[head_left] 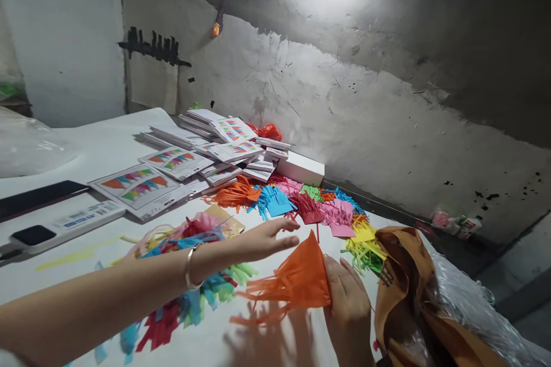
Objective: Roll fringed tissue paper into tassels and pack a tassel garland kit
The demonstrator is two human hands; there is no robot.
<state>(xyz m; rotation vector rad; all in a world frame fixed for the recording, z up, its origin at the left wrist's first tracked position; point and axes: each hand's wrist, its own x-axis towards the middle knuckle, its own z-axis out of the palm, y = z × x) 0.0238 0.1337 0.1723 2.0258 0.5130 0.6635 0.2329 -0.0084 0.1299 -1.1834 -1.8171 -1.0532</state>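
Note:
My right hand (348, 289) pinches the top edge of an orange tissue-paper tassel (303, 278), whose cut strips hang out to the left above the table. Stretched across toward the tassel's upper corner, my left hand (269, 239) holds nothing and its fingers are apart. A bangle circles that wrist. Beneath the left forearm lies a pile of mixed fringed tissue paper (202, 292) in blue, red, green and pink, partly hidden by the arm. Behind both hands, sorted tassels lie in a row: orange (236, 192), blue (272, 202), dark red (306, 207), pink (338, 218) and yellow (364, 232).
Stacks of printed cards (174, 161) cover the table's back left, with a white box (301, 169) beside them. A dark phone (41, 198) and a white device (71, 223) lie at left. On the right are a brown bag (400, 246) and clear plastic wrap (469, 292).

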